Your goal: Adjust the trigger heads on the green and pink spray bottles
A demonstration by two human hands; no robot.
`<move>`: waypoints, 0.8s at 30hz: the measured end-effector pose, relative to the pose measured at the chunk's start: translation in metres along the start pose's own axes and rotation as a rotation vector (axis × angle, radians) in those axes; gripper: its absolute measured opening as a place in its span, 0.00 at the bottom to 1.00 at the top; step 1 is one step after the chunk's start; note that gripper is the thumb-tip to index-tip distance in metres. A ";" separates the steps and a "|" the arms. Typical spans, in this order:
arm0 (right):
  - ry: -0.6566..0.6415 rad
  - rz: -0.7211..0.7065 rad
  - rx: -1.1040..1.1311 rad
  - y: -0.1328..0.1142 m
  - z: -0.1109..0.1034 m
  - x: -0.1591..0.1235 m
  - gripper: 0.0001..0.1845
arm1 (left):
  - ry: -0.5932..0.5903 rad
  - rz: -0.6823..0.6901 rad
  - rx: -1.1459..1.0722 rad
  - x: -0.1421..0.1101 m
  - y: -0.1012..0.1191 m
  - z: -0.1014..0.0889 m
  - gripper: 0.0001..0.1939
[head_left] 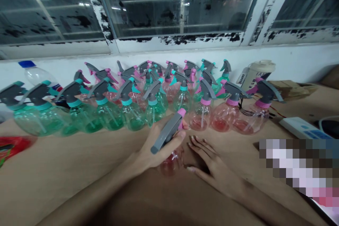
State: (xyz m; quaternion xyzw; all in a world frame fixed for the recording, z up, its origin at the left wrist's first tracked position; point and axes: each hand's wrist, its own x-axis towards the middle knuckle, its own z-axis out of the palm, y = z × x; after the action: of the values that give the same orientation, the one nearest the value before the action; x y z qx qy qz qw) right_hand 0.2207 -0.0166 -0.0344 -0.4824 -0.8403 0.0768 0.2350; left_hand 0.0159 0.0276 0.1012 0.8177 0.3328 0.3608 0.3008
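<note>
My left hand point(152, 141) is wrapped round the neck of a pink spray bottle point(171, 166) with a grey-and-pink trigger head, near the front middle of the table. Its nozzle points away from me, and the fingers cover part of the neck. To the right of this bottle, my right hand point(215, 164) rests on the tabletop with its fingers stretched out, holding nothing. Just beyond both hands stand a green spray bottle point(134, 116) with a teal collar and a pink spray bottle point(201, 118) with a pink collar.
More green and pink spray bottles fill rows along the white wall point(293, 56). A blue-capped plastic bottle point(35, 72) is at the left, above a red packet point(16, 146). On the right are a beige cup point(261, 69), cardboard point(293, 88) and a white power strip point(302, 129).
</note>
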 end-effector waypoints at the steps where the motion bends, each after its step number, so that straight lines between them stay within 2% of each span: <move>1: 0.011 -0.003 0.003 0.000 0.000 0.000 0.34 | 0.003 0.003 -0.005 0.000 0.000 0.000 0.05; 8: 0.034 -0.017 0.021 0.002 0.002 -0.002 0.35 | -0.037 -0.056 -0.041 -0.001 0.001 0.003 0.09; 12: 0.022 -0.018 0.003 0.002 0.002 -0.002 0.35 | 0.036 -0.011 0.010 -0.001 -0.001 0.003 0.07; 14: 0.013 -0.020 -0.005 0.002 0.003 -0.002 0.35 | 0.073 0.005 0.027 -0.001 -0.003 0.004 0.09; 17: 0.006 -0.018 -0.012 0.001 0.001 -0.001 0.34 | 0.076 -0.002 0.026 -0.001 -0.006 0.005 0.13; 24: -0.010 0.002 0.003 -0.002 -0.004 0.001 0.34 | 0.101 0.008 0.006 -0.002 -0.010 0.007 0.14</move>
State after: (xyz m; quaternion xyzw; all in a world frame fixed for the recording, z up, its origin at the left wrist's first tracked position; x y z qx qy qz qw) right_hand 0.2205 -0.0177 -0.0301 -0.4826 -0.8409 0.0806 0.2314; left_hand 0.0171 0.0302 0.0893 0.8005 0.3453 0.4020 0.2799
